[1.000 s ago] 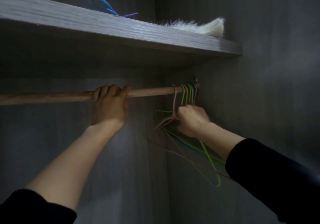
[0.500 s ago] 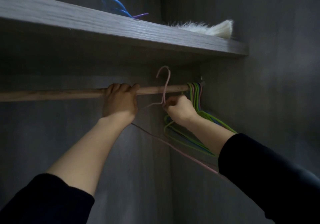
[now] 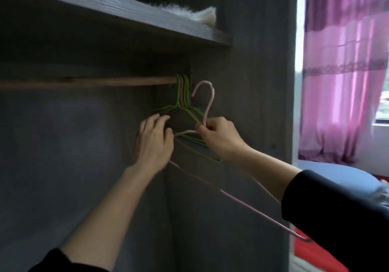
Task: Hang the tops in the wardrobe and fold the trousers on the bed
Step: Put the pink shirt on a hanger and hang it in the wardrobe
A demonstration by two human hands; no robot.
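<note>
We are fetching 1 pink hanger (image 3: pixel 208 103): right hand (image 3: pixel 219 139) pinches its neck, left hand (image 3: pixel 153 145) loosely open beside; next, carry it to a top.

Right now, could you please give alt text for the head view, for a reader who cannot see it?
The right hand pinches a pink hanger, its hook off the wooden rail; the left hand is beside the green hangers hung at its end.

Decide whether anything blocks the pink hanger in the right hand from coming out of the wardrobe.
The pink hanger is off the rod. Only the green hangers, bunched at the rod's right end, lie close behind it, with the left hand at them. Whether they snag it cannot be told.
</note>
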